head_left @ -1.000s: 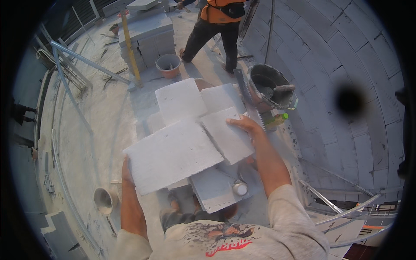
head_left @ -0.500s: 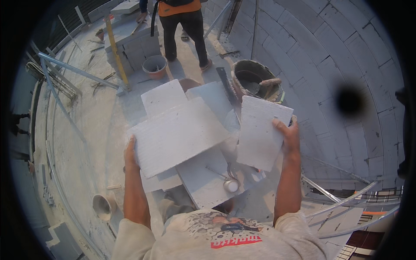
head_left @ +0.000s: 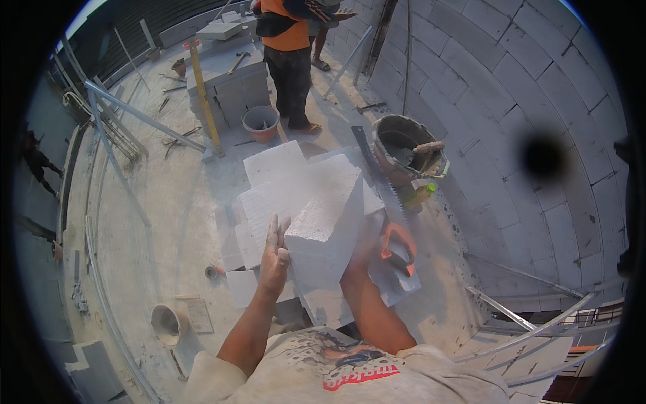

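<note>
White block (head_left: 323,215) now lifted upright vs earlier; L hand (head_left: 274,252) flat on side, R hand hidden, can't tell.

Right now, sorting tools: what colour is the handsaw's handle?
Orange, on the handsaw handle; head view shows it best.

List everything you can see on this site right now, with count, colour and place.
Lifted block: one, white, between both hands.
Stacked blocks: several, white, beneath it.
Hand saw: one, orange handle, right of blocks.
Mortar bucket: one, black, by the wall.
Small bucket: one, reddish, near a co-worker's feet.
Block wall: white, right.
Spirit level: one, yellow, upright.
Left hand: flat on block's left face.
Right hand: mostly hidden behind block.
</note>
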Motion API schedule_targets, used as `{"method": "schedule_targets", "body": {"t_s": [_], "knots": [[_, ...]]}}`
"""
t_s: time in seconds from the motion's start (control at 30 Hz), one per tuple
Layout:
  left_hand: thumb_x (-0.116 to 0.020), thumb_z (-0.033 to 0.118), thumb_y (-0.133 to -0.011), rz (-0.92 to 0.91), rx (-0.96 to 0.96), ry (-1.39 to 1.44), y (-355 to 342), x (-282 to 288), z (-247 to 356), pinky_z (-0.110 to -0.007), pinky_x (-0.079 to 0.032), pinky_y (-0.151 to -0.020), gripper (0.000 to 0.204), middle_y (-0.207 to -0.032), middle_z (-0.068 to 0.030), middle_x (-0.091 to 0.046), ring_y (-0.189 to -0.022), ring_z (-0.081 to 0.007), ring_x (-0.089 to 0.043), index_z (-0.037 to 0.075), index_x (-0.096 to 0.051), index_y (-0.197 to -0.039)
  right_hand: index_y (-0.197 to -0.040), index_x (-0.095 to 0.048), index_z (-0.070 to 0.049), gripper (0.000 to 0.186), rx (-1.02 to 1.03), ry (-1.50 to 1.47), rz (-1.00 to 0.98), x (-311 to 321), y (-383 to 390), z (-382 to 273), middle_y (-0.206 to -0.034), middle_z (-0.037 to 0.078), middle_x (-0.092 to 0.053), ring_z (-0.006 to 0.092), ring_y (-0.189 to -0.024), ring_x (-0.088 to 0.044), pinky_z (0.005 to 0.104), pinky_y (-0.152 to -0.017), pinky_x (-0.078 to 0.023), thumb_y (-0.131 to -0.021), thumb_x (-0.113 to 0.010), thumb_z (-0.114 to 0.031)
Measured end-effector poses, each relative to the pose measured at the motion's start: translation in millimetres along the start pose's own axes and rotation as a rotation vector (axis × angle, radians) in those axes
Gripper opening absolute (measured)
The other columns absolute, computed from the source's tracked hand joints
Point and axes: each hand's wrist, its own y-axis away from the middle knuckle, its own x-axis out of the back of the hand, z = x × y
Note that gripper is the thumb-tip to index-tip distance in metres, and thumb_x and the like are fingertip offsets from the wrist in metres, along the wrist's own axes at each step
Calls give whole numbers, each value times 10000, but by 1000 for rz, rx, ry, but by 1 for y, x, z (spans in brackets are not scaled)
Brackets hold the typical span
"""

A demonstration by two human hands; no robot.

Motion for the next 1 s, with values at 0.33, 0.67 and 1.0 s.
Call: {"method": "schedule_targets", "body": {"t_s": [0.33, 0.67, 1.0], "knots": [[-805, 427, -719, 170, 29, -747, -53, 43, 112, -381, -499, -950, 883, -1192, -282, -602, -1111, -338, -623, -142, -462, -1301, -1041, -658, -18, 394, 191, 1508, -110, 58, 8, -28, -973, 177, -681, 291, -832, -691, 422, -733, -534, -935, -616, -395], [-825, 343, -570, -194, -90, -1644, -99, -46, 132, -414, -432, -1058, 974, -1282, -248, -577, -1197, -366, -574, -73, -457, -1370, -1150, -589, 104, 654, 180, 1510, 624, 209, -74, -137, -1125, 293, -652, 411, -1045, -652, 438, -909, -519, -741, -811, -355], [-853, 358, -523, -513, -130, -1513, -120, -10, 147, -428, -389, -1088, 1078, -1322, -186, -559, -1244, -351, -526, 105, -421, -1478, -953, -619, 43, 305, 49, 786, 256, 155, -18, -151, -742, 92, -625, 124, -528, -554, 320, -461, -460, -751, -778, -121]]}}
